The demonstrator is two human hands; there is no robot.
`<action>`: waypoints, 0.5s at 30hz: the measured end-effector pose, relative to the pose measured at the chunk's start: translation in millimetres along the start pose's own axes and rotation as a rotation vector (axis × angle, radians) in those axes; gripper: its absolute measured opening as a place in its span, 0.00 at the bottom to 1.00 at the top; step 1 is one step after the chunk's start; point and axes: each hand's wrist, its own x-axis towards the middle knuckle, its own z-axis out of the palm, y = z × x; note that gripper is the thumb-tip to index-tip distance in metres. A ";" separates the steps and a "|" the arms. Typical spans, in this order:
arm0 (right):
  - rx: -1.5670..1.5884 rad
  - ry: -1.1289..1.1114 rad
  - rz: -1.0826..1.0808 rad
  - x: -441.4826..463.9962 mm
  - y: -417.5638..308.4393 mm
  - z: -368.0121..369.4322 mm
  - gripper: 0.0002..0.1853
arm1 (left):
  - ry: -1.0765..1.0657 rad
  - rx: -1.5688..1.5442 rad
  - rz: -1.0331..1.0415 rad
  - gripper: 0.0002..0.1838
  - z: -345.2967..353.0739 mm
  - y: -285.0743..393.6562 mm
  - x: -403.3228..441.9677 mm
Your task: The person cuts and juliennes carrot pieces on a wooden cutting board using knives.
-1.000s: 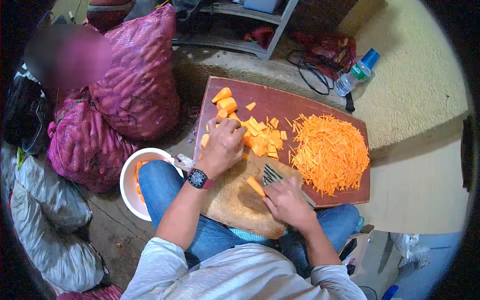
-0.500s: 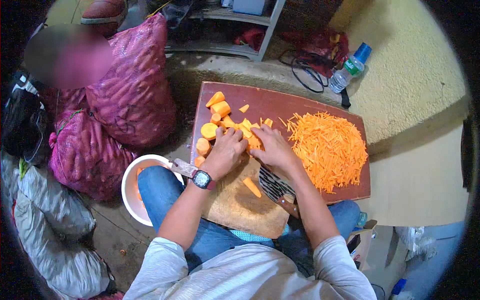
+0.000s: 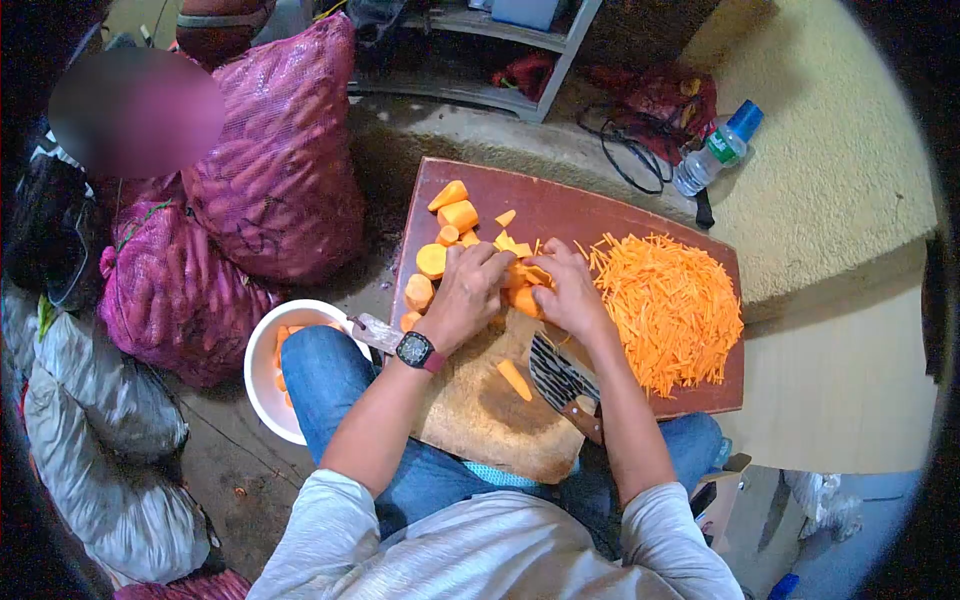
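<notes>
My left hand is bent over carrot slices at the far edge of the wooden chopping board, its fingertips closed on them. From the other side my right hand curls its fingers round the same slices. A cleaver with a dark-streaked blade lies on the board beside my right forearm. Left of it rests one loose carrot piece. Carrot chunks sit beyond my left hand. A heap of carrot shreds lies right of my right hand.
The chopping board overlaps a red-brown board. By my left knee stands a white basin with carrot pieces. Full pink mesh sacks are at the left. A plastic bottle lies near the wall. A flat grey-brown strip is by my left wrist.
My fingers have gathered closer round the carrot slices, the right hand curling more. The whole view has shifted slightly; the cleaver and shreds stay in place on the boards.
</notes>
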 end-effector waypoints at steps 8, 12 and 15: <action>0.335 -0.062 0.146 2.6 -6.7 14.9 0.15 | 0.004 -0.266 -0.130 0.19 7.8 6.5 -1.8; 0.398 -0.075 0.242 0.9 -7.0 4.8 0.11 | 0.000 -0.186 -0.044 0.19 3.1 0.9 -1.5; 0.303 -0.069 0.212 -3.4 10.3 7.9 0.11 | -0.137 -0.168 -0.079 0.23 2.6 0.6 -1.7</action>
